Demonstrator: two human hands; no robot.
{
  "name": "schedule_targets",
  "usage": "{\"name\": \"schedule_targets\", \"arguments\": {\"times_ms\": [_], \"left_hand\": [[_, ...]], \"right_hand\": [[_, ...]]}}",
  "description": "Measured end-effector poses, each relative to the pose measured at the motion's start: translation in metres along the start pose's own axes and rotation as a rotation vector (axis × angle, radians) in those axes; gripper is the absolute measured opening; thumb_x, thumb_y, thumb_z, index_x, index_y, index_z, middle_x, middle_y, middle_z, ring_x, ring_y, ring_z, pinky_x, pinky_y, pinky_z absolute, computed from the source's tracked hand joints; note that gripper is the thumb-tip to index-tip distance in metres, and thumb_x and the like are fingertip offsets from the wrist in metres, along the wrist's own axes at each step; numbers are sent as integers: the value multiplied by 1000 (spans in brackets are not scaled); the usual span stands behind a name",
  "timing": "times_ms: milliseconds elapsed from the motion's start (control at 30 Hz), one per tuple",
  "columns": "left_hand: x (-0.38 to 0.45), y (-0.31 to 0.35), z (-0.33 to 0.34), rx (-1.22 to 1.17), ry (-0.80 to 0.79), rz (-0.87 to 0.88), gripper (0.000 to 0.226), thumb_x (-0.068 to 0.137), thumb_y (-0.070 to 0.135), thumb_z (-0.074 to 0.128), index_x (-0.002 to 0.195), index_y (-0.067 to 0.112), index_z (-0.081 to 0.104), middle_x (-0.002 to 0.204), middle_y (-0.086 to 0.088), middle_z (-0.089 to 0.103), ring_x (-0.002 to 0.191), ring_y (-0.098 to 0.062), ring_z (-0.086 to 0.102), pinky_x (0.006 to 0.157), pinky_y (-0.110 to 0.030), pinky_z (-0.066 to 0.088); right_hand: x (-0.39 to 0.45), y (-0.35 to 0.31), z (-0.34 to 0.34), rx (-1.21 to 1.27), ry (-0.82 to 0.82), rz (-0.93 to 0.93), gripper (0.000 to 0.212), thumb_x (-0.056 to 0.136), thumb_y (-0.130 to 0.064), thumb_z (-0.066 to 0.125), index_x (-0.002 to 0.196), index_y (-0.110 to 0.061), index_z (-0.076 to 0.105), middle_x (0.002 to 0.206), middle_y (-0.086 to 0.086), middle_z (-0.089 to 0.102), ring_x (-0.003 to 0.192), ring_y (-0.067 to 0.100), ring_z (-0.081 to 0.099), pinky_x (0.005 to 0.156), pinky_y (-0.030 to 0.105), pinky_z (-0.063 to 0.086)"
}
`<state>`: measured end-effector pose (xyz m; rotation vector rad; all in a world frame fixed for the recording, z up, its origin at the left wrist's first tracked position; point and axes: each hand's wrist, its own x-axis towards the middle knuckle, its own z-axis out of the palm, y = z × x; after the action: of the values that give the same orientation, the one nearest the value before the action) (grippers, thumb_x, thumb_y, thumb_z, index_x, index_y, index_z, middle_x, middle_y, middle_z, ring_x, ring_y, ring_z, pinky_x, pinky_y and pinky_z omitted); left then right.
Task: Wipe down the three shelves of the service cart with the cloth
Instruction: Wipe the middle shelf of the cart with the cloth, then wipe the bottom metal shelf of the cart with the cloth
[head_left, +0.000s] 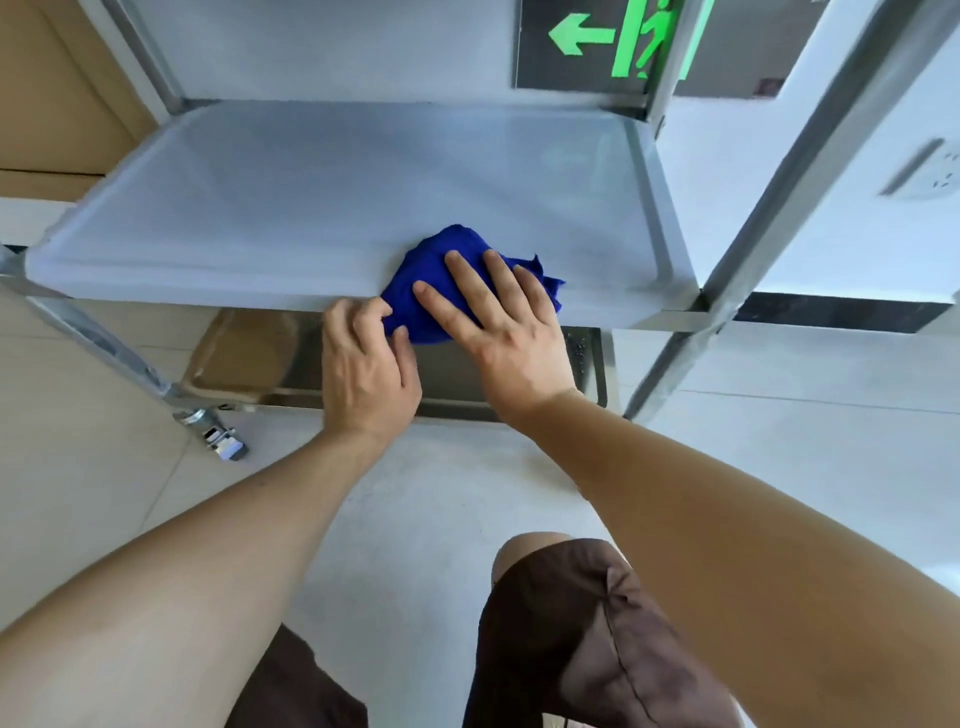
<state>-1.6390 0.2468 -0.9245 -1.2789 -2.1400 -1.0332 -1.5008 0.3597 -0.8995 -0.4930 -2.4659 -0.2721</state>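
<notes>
My right hand lies flat on the blue cloth, fingers straight and spread, pressing it onto the near edge of the middle shelf. My left hand has its fingers curled at the cloth's near-left corner, thumb and fingertips pinching the fabric where it hangs over the shelf's front lip. The cloth is bunched, sitting a little right of the shelf's centre.

I can read no lettering anywhere; the only sign is a green exit sign with a left-pointing arrow and running figure, seen behind the cart's back right post.

Beneath my hands the lower shelf shows as shiny steel, partly hidden by both wrists. A caster sits under the cart's front left corner on the tiled floor. A slanted frame bar crosses on the right, with a wall socket beyond it. A brown cardboard box stands at the far left. My knee in brown shorts fills the bottom.
</notes>
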Motion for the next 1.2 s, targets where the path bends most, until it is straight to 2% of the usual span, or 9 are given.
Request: {"name": "schedule_targets", "arguments": {"times_ms": [167,300,467,567,700,900,1000,1067,1200], "left_hand": [[-31,16,30,-65,-219,235,60,89,12,58,142,6,31,127,-23,37,104,-33,50,89,-42,47],[-47,32,52,-149,-344,244,63,88,11,57,145,13,31,126,-16,37,93,-25,50,84,-39,49],[-51,35,80,-111,-507,153,51,89,15,59,136,13,41,127,-10,40,98,-30,54,78,-42,53],[-55,19,96,19,-612,123,43,91,23,57,132,14,44,125,-9,43,102,-31,53,78,-42,51],[-58,0,117,112,-680,100,41,94,33,55,129,14,46,125,-10,46,111,-30,49,85,-43,49],[-48,-17,140,149,-641,29,44,98,44,43,131,15,48,130,-13,51,115,-33,51,93,-47,46],[-40,-31,149,193,-661,13,47,99,51,35,132,19,46,134,-12,49,119,-32,49,91,-47,45],[-37,-39,155,207,-681,-28,49,98,54,33,130,21,48,134,-11,50,119,-32,47,91,-46,43],[-40,-42,165,161,-661,-13,48,96,53,37,123,18,57,128,-8,57,117,-31,49,95,-44,41]], "right_hand": [[-50,48,2,-37,102,37,72,94,5,42,155,-33,37,165,4,28,151,36,22,123,50,14],[-92,63,6,0,164,50,73,91,12,37,152,-29,44,163,2,31,153,35,17,123,53,16],[-149,61,23,83,4,108,69,83,12,46,142,-22,57,152,8,49,143,41,39,115,56,34],[-168,61,39,150,-134,159,57,77,12,62,129,-11,67,130,13,65,119,39,59,95,49,51],[-159,65,52,168,-250,201,55,75,7,75,127,-8,66,123,14,67,108,38,64,86,52,55],[-119,67,54,64,-11,381,49,83,-3,61,132,-4,60,131,21,61,110,45,59,94,53,48],[-114,56,70,-59,-360,475,51,94,-40,56,138,-13,54,143,17,51,123,43,49,107,55,34],[-117,50,89,-36,-616,530,62,97,-64,38,142,-22,48,153,15,40,135,39,38,111,54,26],[-125,39,125,23,-660,504,63,99,-67,23,154,-37,31,166,8,21,148,42,13,117,55,14]]}}
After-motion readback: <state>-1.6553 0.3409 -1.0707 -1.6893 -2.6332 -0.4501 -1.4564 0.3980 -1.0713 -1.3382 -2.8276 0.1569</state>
